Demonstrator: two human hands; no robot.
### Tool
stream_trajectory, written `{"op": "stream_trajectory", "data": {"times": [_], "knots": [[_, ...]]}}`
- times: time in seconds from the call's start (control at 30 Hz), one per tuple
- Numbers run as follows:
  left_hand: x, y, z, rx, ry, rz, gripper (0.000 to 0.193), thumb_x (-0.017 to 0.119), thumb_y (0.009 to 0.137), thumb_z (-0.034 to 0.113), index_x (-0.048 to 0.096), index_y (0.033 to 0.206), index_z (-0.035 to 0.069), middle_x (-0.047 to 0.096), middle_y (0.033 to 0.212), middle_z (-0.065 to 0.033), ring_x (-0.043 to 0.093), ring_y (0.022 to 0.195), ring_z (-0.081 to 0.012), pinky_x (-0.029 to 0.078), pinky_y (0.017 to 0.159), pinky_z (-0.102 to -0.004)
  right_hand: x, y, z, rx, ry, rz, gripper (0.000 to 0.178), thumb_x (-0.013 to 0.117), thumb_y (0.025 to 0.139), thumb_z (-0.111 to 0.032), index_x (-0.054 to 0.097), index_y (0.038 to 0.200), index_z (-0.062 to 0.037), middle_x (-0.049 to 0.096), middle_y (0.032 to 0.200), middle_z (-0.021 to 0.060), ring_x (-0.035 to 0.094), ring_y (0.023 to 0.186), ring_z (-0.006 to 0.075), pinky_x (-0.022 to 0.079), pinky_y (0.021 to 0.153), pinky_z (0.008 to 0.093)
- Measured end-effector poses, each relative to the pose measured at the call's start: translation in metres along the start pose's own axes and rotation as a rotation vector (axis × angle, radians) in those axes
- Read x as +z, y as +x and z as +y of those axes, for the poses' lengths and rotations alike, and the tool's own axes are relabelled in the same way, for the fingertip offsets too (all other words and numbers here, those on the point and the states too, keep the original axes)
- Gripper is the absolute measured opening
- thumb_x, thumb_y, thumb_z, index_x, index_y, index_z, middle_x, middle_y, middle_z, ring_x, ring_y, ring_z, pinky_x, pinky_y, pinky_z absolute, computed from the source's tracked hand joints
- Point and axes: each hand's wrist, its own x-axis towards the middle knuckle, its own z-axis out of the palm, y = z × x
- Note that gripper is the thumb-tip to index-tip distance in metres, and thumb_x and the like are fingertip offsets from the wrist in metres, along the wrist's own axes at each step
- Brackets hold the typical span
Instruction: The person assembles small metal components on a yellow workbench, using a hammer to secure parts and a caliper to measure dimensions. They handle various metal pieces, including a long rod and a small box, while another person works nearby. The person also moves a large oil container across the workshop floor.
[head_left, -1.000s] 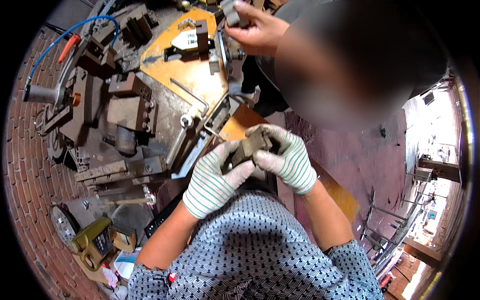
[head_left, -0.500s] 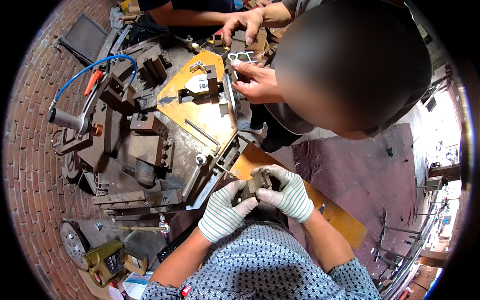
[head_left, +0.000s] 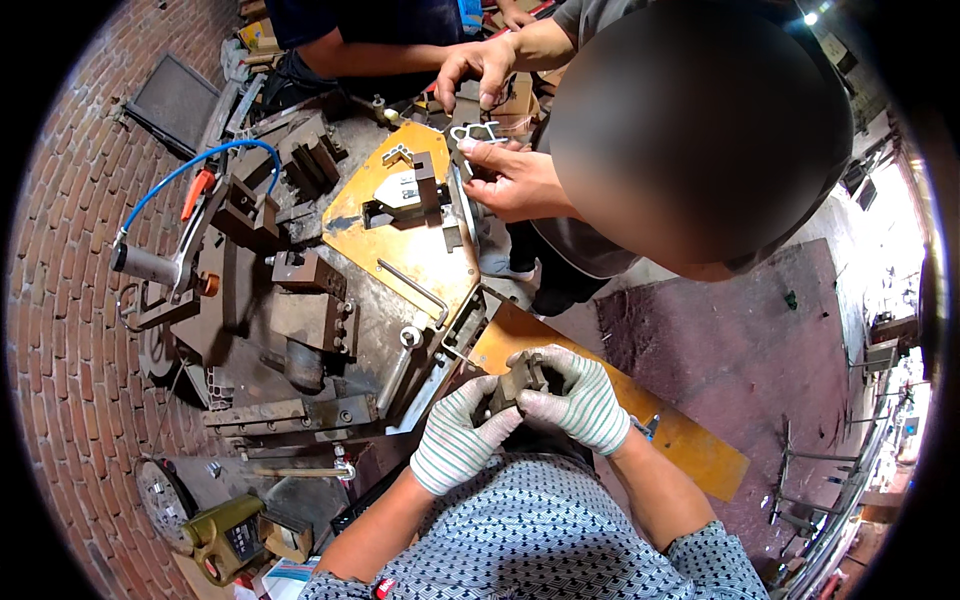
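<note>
On our left we saw a brick wall (head_left: 70, 300), with a dark panel (head_left: 172, 103) near it and a blue hose (head_left: 235, 143) arching beside an orange handle (head_left: 197, 193). We saw a bent key (head_left: 411, 280) on a yellow plate (head_left: 385, 238), a green jug (head_left: 215, 530) just beside a small box (head_left: 288, 542), and a dark red mat (head_left: 715, 345).

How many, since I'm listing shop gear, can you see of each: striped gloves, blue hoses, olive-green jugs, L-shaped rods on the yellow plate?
Striped gloves, on the left hand and right hand: 2
Blue hose: 1
Olive-green jug: 1
L-shaped rod: 1
Total: 5
</note>
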Motion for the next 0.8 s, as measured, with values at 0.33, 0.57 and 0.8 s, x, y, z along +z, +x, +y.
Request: {"op": "stream_trajectory", "data": {"times": [0.33, 0.57, 0.8], "knots": [[0.004, 0.0, 0.002, 0.005, 0.058, 0.007, 0.046, 0.075, 0.089, 0.026, 0.061, 0.123, -0.001, 0.068, 0.093, -0.0061, 0.062, 0.081, -0.0108, 0.053, 0.076, -0.0275, -0.004, -0.002, 0.0, 0.006, 0.034, -0.007, 0.048, 0.08, 0.082, -0.021, 0.064, 0.123, -0.0015, 0.065, 0.11, 0.0029, 0.06, 0.102, 0.0119, 0.048, 0.095, 0.0293], [0.006, 0.001, 0.005, -0.002, 0.029, 0.0, 0.044, 0.074, 0.09, 0.025, 0.061, 0.123, -0.001, 0.068, 0.093, -0.0059, 0.063, 0.082, -0.0109, 0.053, 0.075, -0.0275, -0.008, -0.003, -0.009, 0.017, 0.051, -0.021, 0.048, 0.079, 0.082, -0.022, 0.065, 0.123, -0.0017, 0.065, 0.108, 0.0029, 0.059, 0.1, 0.0114, 0.049, 0.093, 0.0288], [0.011, 0.004, 0.006, 0.04, 0.092, 0.02, 0.044, 0.075, 0.089, 0.024, 0.062, 0.123, -0.001, 0.068, 0.097, -0.0062, 0.063, 0.083, -0.0105, 0.053, 0.076, -0.0269, -0.015, 0.0, -0.006, -0.024, 0.014, -0.026, 0.047, 0.08, 0.082, -0.023, 0.066, 0.122, -0.0028, 0.065, 0.108, 0.0038, 0.06, 0.099, 0.0119, 0.049, 0.092, 0.0293]]}}
